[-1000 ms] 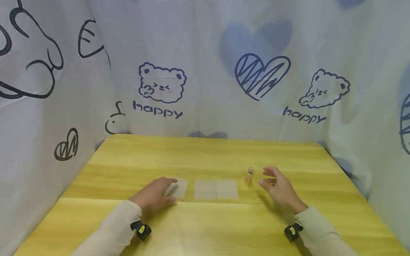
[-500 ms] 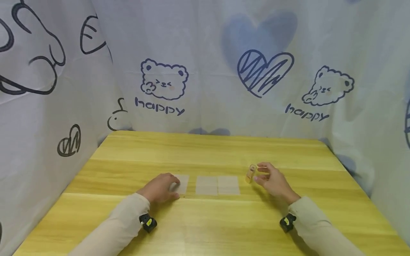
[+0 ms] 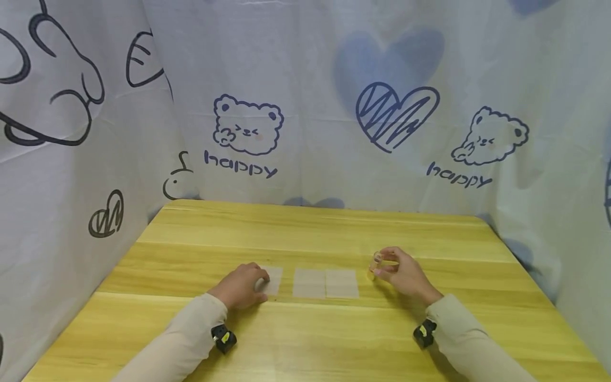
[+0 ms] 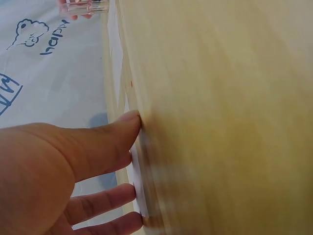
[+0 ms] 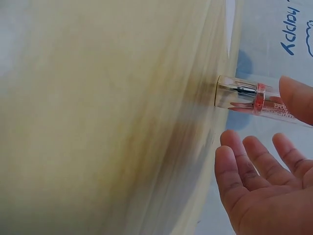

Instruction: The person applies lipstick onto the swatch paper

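Note:
A slim clear lipstick (image 3: 375, 265) with pinkish parts stands upright on the table, right of the white squares. My right hand (image 3: 404, 275) is beside it. In the right wrist view, the thumb (image 5: 296, 100) overlaps the lipstick's upper part, while the other fingers (image 5: 254, 147) lie apart from it, loosely bent. My left hand (image 3: 241, 286) is over the leftmost white square (image 3: 273, 281), partly covering it. In the left wrist view, its fingertips (image 4: 128, 192) are down by that square's edge; a firm hold cannot be made out.
Two more white squares, a left one (image 3: 308, 283) and a right one (image 3: 341, 283), lie side by side between the hands. They rest on a yellow wood-grain table (image 3: 305, 339). A white curtain (image 3: 315, 159) with drawings encloses the back and sides.
My right hand has moved left until its thumb and fingers are around the lipstick. My left hand's fingers have bent more over the leftmost square. The head view has shifted slightly.

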{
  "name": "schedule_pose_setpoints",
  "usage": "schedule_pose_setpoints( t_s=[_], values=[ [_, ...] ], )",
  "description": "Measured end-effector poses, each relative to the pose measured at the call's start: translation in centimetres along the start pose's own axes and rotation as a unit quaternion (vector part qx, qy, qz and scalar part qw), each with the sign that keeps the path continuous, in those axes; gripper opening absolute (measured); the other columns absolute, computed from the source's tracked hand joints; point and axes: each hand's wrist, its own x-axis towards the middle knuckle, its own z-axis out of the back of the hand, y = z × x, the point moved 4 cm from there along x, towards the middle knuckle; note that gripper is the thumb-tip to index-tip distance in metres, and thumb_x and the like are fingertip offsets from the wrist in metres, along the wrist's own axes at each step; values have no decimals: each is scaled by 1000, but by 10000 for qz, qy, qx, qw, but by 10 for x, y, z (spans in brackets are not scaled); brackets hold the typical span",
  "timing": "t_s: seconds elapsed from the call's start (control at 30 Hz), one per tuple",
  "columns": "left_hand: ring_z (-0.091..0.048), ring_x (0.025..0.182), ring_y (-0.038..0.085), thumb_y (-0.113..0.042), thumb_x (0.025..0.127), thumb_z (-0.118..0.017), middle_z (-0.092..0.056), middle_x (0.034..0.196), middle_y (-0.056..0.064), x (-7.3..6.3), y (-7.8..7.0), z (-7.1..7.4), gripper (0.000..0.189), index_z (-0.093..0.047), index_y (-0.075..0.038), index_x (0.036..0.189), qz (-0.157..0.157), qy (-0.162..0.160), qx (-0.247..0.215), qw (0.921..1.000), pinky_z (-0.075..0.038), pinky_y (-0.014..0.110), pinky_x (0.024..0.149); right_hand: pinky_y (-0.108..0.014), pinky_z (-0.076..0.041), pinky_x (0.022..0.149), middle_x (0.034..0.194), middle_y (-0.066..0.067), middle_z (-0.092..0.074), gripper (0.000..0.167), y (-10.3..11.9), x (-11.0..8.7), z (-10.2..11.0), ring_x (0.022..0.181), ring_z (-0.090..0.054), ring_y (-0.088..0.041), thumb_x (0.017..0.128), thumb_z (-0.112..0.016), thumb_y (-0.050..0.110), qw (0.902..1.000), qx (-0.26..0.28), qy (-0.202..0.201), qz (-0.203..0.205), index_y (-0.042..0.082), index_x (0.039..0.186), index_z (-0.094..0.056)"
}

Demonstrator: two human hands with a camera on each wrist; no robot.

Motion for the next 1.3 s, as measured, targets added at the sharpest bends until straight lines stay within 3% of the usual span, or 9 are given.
schedule_pose_setpoints(
  t_s=[0.3,0.53,0.77,1.3],
  values=[
    [-55,109,35,-20,83,-79,-60,114,12,0,-2,0,28,-68,-8,106,62,-88,-22,9999,-44,48,94,-37,-54,82,114,-12,-60,31,0,4,-5,101,-63,-30,87,-74,12,9996,-33,137,254,5,112,-57],
    [-54,109,35,-19,83,-79,-60,113,12,-1,-4,1,27,-69,-8,105,40,-174,-54,9998,-44,48,93,-37,-53,82,106,-7,-62,22,2,6,-8,101,-63,-28,88,-72,8,9986,-264,-19,449,5,106,-60],
    [-55,109,35,-19,83,-79,-60,112,12,-2,-4,0,27,-69,-8,105,84,-112,-3,9999,-44,48,94,-38,-53,83,105,-6,-62,22,1,5,-9,101,-63,-28,91,-69,10,9977,-553,-46,380,4,111,-59],
    [-54,110,35,-21,83,-79,-60,114,12,0,-2,-2,27,-68,-9,105,89,-72,83,9999,-45,48,94,-41,-53,83,106,-11,-64,25,11,2,-2,100,-62,-29,92,-67,10,9975,-551,-2,435,0,113,-60]
  ],
)
